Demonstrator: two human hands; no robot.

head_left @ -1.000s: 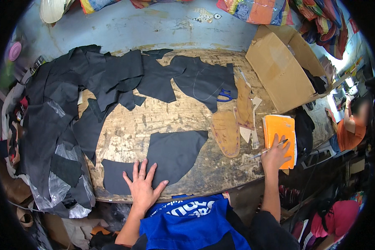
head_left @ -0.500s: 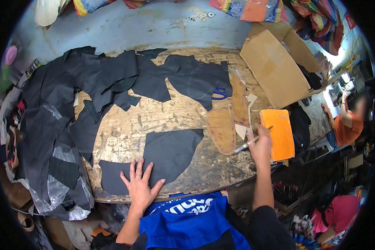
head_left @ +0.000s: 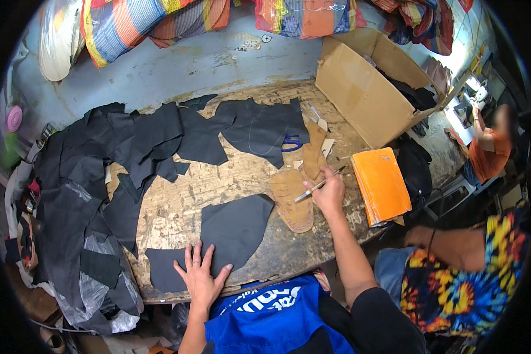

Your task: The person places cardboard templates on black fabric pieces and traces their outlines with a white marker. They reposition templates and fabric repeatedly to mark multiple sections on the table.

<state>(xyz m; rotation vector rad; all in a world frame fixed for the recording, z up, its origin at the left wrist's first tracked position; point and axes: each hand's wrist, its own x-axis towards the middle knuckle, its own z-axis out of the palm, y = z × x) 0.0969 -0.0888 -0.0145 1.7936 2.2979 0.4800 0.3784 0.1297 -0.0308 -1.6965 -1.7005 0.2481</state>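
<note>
My left hand (head_left: 202,275) lies flat with fingers spread on a black leather-like piece (head_left: 236,221) near the table's front edge. A silver and black pen (head_left: 310,193) is gripped in my right hand (head_left: 329,192). The fingertips of that hand are at the lower end of a narrow tan pattern piece (head_left: 314,147); whether they pinch it I cannot tell. Beside and partly under the pen lies a wider tan pattern piece (head_left: 292,203) with a stitched-looking edge. Blue-handled scissors (head_left: 291,143) rest at the edge of another black piece (head_left: 259,127) marked with pale outlines.
Black sheets and clear plastic (head_left: 88,206) cover the table's left side and hang over its edge. An orange book-like block (head_left: 381,186) and an open cardboard box (head_left: 377,88) stand right. A person in a tie-dye shirt (head_left: 460,283) is close at right; another in orange (head_left: 489,156) sits farther off.
My right hand, with the pen, has moved left to the narrow tan pattern, which now sits differently. My left hand stays on the black piece. A tie-dye-shirted person has appeared at right.
</note>
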